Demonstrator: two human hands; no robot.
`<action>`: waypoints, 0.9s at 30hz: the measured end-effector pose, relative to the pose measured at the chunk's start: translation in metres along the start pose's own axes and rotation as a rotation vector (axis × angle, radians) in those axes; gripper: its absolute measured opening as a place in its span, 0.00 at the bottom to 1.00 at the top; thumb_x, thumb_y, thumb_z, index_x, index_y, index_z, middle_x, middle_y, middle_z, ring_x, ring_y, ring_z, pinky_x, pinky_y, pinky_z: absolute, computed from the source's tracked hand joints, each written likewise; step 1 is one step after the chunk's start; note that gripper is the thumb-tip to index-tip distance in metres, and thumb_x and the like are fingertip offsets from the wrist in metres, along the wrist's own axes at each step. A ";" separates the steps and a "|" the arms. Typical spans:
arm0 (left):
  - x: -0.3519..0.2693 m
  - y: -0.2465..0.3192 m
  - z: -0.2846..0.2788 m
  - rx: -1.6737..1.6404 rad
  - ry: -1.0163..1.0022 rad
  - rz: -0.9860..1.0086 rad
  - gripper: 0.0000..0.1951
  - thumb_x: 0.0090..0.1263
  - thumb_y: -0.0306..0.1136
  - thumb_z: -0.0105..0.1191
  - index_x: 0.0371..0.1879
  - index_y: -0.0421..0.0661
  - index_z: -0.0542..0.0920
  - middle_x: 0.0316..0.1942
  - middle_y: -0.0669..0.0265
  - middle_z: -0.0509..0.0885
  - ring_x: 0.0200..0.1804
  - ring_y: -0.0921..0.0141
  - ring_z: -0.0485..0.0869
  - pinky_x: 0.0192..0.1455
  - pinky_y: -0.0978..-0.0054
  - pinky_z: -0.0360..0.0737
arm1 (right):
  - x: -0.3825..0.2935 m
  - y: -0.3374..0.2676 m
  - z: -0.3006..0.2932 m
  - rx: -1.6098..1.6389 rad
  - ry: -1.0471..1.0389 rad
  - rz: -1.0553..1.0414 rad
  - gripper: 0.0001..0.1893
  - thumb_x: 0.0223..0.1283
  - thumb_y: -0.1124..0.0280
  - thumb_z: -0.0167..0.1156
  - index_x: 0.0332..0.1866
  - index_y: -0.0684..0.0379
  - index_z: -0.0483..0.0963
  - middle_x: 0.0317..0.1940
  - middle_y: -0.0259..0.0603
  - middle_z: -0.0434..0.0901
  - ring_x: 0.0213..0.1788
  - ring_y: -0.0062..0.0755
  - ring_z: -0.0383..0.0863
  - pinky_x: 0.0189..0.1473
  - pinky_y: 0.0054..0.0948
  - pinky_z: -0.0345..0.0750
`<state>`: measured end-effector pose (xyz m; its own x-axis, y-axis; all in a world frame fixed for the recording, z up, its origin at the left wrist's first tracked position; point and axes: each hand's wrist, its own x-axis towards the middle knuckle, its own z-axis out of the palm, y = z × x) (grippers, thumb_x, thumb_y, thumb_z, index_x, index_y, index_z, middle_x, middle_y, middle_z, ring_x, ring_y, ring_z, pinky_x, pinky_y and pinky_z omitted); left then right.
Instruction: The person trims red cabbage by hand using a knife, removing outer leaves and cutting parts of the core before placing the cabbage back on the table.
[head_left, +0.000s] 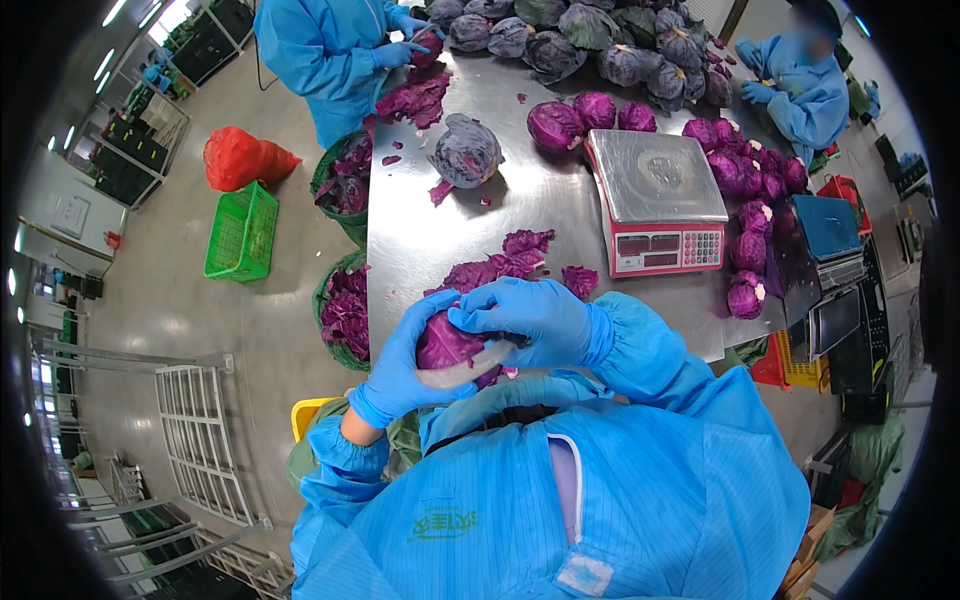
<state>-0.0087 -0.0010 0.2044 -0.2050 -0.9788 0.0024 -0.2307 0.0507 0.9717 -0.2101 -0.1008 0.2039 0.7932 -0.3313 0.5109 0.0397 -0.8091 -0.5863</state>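
A peeled red cabbage (448, 341) sits close to my body at the table's near edge. My left hand (401, 371), in a blue glove, cups it from the left and below. In my gloved right hand (534, 319) is a knife (461, 373), its pale blade blurred and lying across the cabbage's near side. Most of the knife's handle is hidden by my fingers, which also reach the cabbage's top. Beyond my hands, torn purple cabbage leaves (487, 271) lie on the steel table (555, 202). An untrimmed, dull cabbage (466, 151) rests farther off.
A red digital scale (660, 202) stands right of centre, near trimmed cabbages (750, 251). Untrimmed cabbages (592, 45) are heaped at the back. Green sacks of leaves (345, 311) line the left edge. Two co-workers (322, 67) in blue stand across the table. A green crate (241, 232) is on the floor.
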 end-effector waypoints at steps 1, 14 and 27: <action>0.001 0.003 0.001 0.020 -0.009 -0.013 0.47 0.40 0.39 0.72 0.63 0.41 0.61 0.60 0.57 0.67 0.62 0.64 0.67 0.66 0.67 0.63 | 0.000 -0.001 -0.002 0.046 -0.008 0.007 0.23 0.43 0.70 0.66 0.50 0.50 0.75 0.44 0.34 0.76 0.39 0.34 0.77 0.33 0.30 0.78; 0.000 0.004 -0.001 -0.097 0.035 -0.020 0.50 0.39 0.38 0.73 0.64 0.41 0.60 0.61 0.58 0.66 0.63 0.65 0.65 0.66 0.69 0.61 | -0.010 0.031 0.012 0.764 0.425 0.585 0.03 0.56 0.76 0.55 0.33 0.63 0.72 0.39 0.44 0.80 0.37 0.26 0.80 0.39 0.25 0.78; -0.005 -0.019 0.014 -0.547 0.303 0.016 0.49 0.39 0.37 0.71 0.64 0.40 0.59 0.64 0.58 0.64 0.65 0.64 0.64 0.68 0.68 0.58 | -0.018 0.060 0.022 1.014 0.321 0.770 0.18 0.58 0.65 0.59 0.50 0.65 0.71 0.48 0.46 0.78 0.41 0.27 0.79 0.32 0.20 0.77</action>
<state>-0.0162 0.0055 0.1830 0.0934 -0.9956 0.0068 0.3068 0.0353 0.9511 -0.2086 -0.1327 0.1462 0.6441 -0.7553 -0.1209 0.1926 0.3130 -0.9300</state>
